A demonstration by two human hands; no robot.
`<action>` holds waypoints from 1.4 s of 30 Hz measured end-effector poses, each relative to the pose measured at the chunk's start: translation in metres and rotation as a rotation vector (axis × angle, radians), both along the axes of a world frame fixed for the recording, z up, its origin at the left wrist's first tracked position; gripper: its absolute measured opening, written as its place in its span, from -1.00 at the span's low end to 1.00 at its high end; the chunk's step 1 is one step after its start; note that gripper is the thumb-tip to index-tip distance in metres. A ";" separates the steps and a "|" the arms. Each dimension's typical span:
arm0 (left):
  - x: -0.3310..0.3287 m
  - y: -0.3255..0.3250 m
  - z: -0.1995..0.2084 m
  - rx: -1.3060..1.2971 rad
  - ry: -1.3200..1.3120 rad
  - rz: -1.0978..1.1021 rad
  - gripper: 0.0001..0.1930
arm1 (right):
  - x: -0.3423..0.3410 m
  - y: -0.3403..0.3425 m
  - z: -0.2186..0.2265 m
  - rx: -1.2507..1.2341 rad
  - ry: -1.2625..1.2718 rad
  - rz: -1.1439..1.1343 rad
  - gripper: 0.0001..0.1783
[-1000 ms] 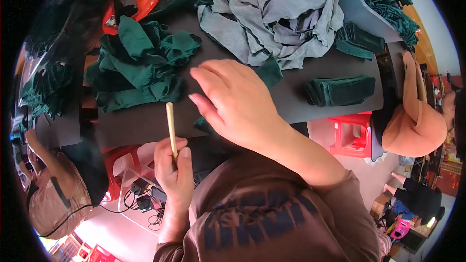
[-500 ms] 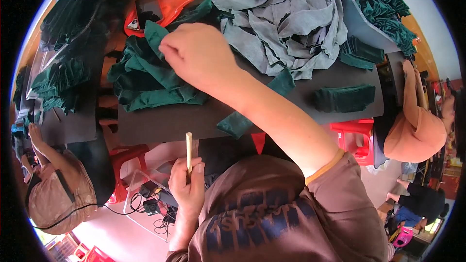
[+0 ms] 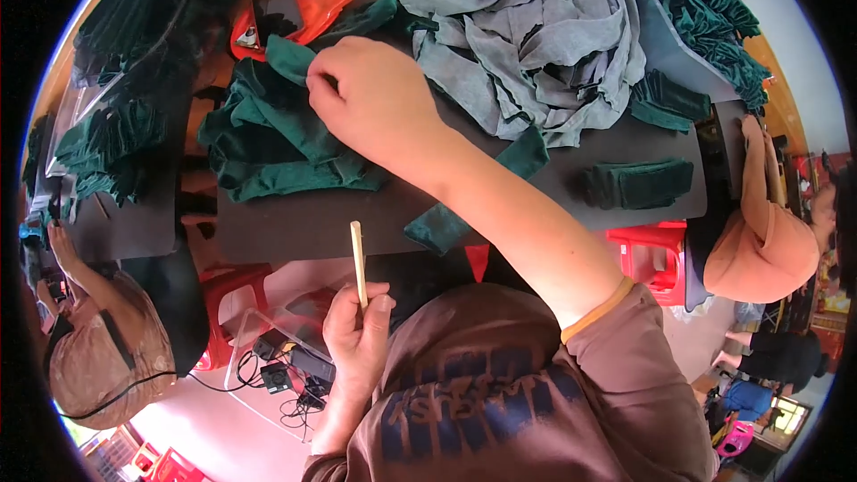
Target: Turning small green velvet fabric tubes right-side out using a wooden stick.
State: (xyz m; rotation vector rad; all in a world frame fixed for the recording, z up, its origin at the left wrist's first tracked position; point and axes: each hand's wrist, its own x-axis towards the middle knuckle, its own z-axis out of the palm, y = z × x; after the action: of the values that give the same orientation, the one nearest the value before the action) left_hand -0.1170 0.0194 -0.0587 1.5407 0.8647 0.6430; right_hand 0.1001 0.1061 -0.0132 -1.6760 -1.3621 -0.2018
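Note:
My left hand [image 3: 357,328] is closed round a thin pale wooden stick [image 3: 358,259], which points up from the fingers just off the table's near edge. Stretched across the table, my right arm ends in a closed right hand [image 3: 375,94] over a heap of dark green velvet cloth [image 3: 286,156]. A lighter green flap of velvet [image 3: 288,59] sticks out beside its curled fingers. The fingertips are hidden, so I cannot tell whether they grip the cloth. Under my right forearm a green velvet strip [image 3: 437,228] lies slantwise on the dark table [image 3: 303,234].
Behind lies a big pile of grey-backed strips [image 3: 536,45]. An orange-red bag [image 3: 317,4] with a phone [image 3: 277,11] is at the back left. Stacked green pieces [image 3: 641,183] lie at the right. People sit at both sides; red stools [image 3: 652,259] stand by the table.
My right hand has shifted slightly right over the green heap, fingers still curled. My left hand, with the stick, has moved a little right, and the stick leans more to the left.

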 end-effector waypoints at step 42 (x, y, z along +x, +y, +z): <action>0.075 -0.049 0.037 -0.442 -0.480 -0.410 -0.78 | -0.016 -0.260 0.001 -0.007 1.549 0.409 -0.83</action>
State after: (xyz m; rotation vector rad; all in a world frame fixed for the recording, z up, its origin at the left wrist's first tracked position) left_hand -0.0422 -0.0300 -0.0217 1.0510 0.2828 0.4516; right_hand 0.0843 -0.1538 -0.0125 -0.9535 -0.4136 1.1134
